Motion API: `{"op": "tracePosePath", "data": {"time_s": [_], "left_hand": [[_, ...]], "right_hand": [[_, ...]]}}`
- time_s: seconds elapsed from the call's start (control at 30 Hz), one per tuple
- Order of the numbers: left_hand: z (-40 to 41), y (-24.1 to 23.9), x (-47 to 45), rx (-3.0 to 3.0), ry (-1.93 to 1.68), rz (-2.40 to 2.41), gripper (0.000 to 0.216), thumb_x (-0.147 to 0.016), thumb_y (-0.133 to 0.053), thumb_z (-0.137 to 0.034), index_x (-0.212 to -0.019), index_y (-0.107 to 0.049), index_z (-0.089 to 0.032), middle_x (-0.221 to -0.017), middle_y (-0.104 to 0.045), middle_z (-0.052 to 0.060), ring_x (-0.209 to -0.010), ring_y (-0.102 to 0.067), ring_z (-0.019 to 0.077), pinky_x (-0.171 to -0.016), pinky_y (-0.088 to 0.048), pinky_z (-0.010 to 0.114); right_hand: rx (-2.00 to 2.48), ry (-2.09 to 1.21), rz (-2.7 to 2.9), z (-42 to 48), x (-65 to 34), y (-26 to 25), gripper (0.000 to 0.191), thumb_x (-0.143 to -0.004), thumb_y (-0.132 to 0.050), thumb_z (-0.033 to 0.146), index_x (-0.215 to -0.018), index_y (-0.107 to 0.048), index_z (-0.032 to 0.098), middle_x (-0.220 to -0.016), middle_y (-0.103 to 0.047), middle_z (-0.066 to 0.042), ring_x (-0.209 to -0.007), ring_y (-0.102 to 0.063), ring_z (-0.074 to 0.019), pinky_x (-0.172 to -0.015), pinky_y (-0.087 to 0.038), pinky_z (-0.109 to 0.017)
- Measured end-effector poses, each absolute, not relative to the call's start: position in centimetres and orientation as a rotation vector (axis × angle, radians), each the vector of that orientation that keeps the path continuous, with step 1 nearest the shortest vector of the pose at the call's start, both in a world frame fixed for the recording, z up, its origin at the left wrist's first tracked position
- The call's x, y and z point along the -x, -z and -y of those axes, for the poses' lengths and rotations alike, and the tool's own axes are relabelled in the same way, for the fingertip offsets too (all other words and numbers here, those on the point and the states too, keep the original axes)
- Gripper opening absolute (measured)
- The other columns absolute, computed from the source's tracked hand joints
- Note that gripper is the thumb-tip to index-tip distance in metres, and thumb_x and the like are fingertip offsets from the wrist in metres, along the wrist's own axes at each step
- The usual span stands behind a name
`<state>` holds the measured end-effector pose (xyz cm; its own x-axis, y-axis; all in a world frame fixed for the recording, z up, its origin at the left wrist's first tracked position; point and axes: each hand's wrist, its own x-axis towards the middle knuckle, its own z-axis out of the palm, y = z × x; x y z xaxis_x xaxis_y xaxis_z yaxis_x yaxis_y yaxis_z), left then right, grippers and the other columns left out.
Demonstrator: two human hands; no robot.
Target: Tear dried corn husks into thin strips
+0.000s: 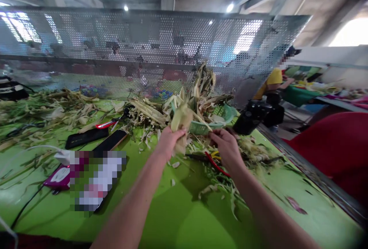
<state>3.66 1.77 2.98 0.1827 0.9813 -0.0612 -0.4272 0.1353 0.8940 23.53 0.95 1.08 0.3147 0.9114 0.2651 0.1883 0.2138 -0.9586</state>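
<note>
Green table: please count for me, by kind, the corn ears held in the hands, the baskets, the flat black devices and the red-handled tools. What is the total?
Corn ear, held in the left hand: 1
Green basket: 1
Flat black devices: 2
Red-handled tools: 2
Total: 6

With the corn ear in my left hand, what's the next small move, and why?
Probably draw the right hand down and away: it seems to pinch a husk leaf that runs from the corn ear, which the left hand holds upright.
</note>
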Motion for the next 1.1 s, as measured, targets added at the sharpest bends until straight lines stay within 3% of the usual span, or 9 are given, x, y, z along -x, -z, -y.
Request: {"op": "tracePosePath", "data": {"time_s": [0.07, 0.17, 0.33, 0.5, 0.67, 0.77, 0.9, 1.1], "left_hand": [[-2.6, -3.0, -2.7, -0.768, -1.349, -0.883, 0.032, -0.061, -0.079, -0.026, -0.088, -0.068, -0.014, -0.070, -0.066, 0.002, -0.059, -0.060, 0.0118, -0.058, -0.047, 0.023], [-3.6, -2.6, -1.7, -0.650, -1.517, -0.954, 0.037, -0.062, -0.075, -0.026, -0.096, -0.064, -0.016, -0.074, -0.067, 0.001, -0.063, -0.062, 0.0123, -0.063, -0.049, 0.024], [-3.1, -1.8, -2.8, -0.746, -1.389, -1.016, 0.033, -0.061, -0.069, -0.019, -0.093, -0.066, -0.016, -0.071, -0.068, 0.002, -0.061, -0.062, 0.0159, -0.059, -0.047, 0.027], [-1.9, -1.3, -4.8, -0.924, -1.277, -0.970, 0.032, -0.059, -0.074, -0.018, -0.091, -0.068, -0.017, -0.078, -0.071, 0.003, -0.068, -0.063, 0.0162, -0.066, -0.049, 0.027], [-1.5, -1.3, -5.8, -0.991, -1.242, -0.857, 0.030, -0.056, -0.076, -0.016, -0.085, -0.067, -0.016, -0.077, -0.071, 0.002, -0.066, -0.063, 0.0157, -0.068, -0.052, 0.030], [-1.2, -1.7, -5.8, -0.977, -1.223, -0.850, 0.031, -0.055, -0.078, -0.014, -0.085, -0.068, -0.015, -0.079, -0.071, 0.003, -0.067, -0.064, 0.0151, -0.071, -0.053, 0.030], [-1.2, -1.7, -5.7, -1.007, -1.223, -0.851, 0.029, -0.058, -0.076, -0.013, -0.085, -0.069, -0.015, -0.078, -0.071, 0.003, -0.067, -0.063, 0.0141, -0.070, -0.053, 0.028], [-1.6, -1.2, -5.4, -1.215, -1.240, -0.971, 0.027, -0.062, -0.074, -0.017, -0.088, -0.069, -0.016, -0.081, -0.072, 0.002, -0.069, -0.062, 0.0144, -0.067, -0.050, 0.025]], "right_hand": [[1.250, -0.662, 1.073, -1.2, -25.2, -1.9, 0.028, -0.065, -0.071, 0.043, -0.073, -0.059, 0.019, -0.062, -0.058, 0.000, -0.049, -0.044, -0.0107, -0.045, -0.033, -0.024], [1.177, -0.617, 0.965, -1.2, -26.8, -3.2, 0.031, -0.064, -0.072, 0.046, -0.072, -0.056, 0.020, -0.062, -0.054, 0.001, -0.049, -0.042, -0.0098, -0.044, -0.031, -0.023], [1.109, -0.780, 1.036, 0.1, -24.3, -3.7, 0.028, -0.058, -0.079, 0.039, -0.069, -0.062, 0.019, -0.064, -0.054, 0.001, -0.051, -0.044, -0.0098, -0.046, -0.035, -0.024], [1.132, -0.984, 1.288, 1.7, -20.3, -2.5, 0.027, -0.067, -0.077, 0.042, -0.079, -0.067, 0.020, -0.073, -0.063, -0.001, -0.061, -0.053, -0.0134, -0.055, -0.044, -0.025], [1.216, -0.863, 1.371, 1.5, -20.2, -1.3, 0.038, -0.068, -0.074, 0.052, -0.080, -0.062, 0.019, -0.072, -0.061, -0.001, -0.062, -0.053, -0.0146, -0.056, -0.043, -0.026], [1.229, -0.771, 1.342, 0.8, -20.7, -0.7, 0.039, -0.065, -0.077, 0.050, -0.083, -0.059, 0.020, -0.073, -0.061, -0.001, -0.065, -0.054, -0.0158, -0.058, -0.045, -0.027], [1.164, -0.912, 1.324, 0.7, -20.7, -0.5, 0.039, -0.067, -0.077, 0.045, -0.093, -0.061, 0.019, -0.081, -0.065, -0.003, -0.072, -0.059, -0.0178, -0.064, -0.048, -0.029], [1.216, -0.857, 1.380, 1.3, -20.2, -1.0, 0.025, -0.072, -0.071, 0.040, -0.075, -0.061, 0.018, -0.068, -0.056, 0.001, -0.061, -0.049, -0.0135, -0.057, -0.041, -0.026]]}}
